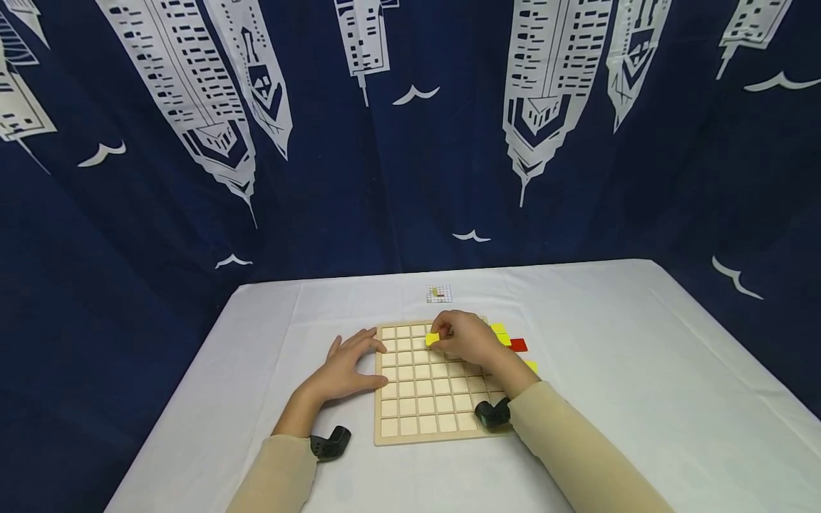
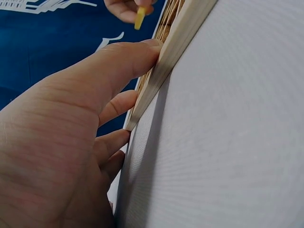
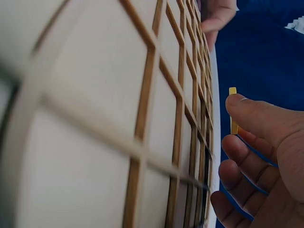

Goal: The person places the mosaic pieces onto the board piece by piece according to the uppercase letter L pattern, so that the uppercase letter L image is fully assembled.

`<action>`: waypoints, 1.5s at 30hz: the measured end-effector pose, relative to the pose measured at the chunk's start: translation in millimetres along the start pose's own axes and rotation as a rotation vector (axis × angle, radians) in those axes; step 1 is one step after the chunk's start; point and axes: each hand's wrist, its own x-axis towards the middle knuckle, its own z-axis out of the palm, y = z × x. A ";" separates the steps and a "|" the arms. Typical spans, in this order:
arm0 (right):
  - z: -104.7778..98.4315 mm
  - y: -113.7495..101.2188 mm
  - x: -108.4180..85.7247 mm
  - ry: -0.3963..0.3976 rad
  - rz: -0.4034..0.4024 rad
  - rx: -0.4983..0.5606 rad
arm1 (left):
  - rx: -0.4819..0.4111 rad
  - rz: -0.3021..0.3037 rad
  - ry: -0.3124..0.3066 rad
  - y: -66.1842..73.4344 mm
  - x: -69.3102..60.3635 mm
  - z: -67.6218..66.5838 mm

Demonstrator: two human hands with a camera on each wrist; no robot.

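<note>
A wooden grid board (image 1: 407, 389) with square recesses lies on the white cloth. My right hand (image 1: 471, 339) pinches a yellow square tile (image 1: 432, 340) between thumb and finger, over the board's far rows. In the right wrist view the tile (image 3: 233, 124) appears edge-on, held just off the grid, with the other fingers loosely bent. At the board's left edge, my left hand (image 1: 345, 370) rests with thumb and fingers spread. The left wrist view has its thumb (image 2: 118, 64) touching the board's wooden rim (image 2: 173, 50).
Yellow tiles (image 1: 499, 332) and a red tile (image 1: 518, 345) lie by the board's right side, partly behind my right arm. Another yellow tile (image 1: 532, 366) shows beside that forearm. Beyond the board lies a small card (image 1: 439, 293) with a coloured grid pattern.
</note>
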 end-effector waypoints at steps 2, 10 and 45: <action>3.6 -1.9 3.1 -0.011 0.012 0.002 | 0.000 -0.002 0.001 -0.1 0.4 0.8; 9.1 -5.1 10.2 -0.039 0.024 0.004 | -0.003 -0.012 0.002 -0.2 1.4 2.3; 12.7 -8.6 4.9 -0.080 -0.032 -0.032 | 0.001 -0.020 -0.012 -0.2 0.6 1.6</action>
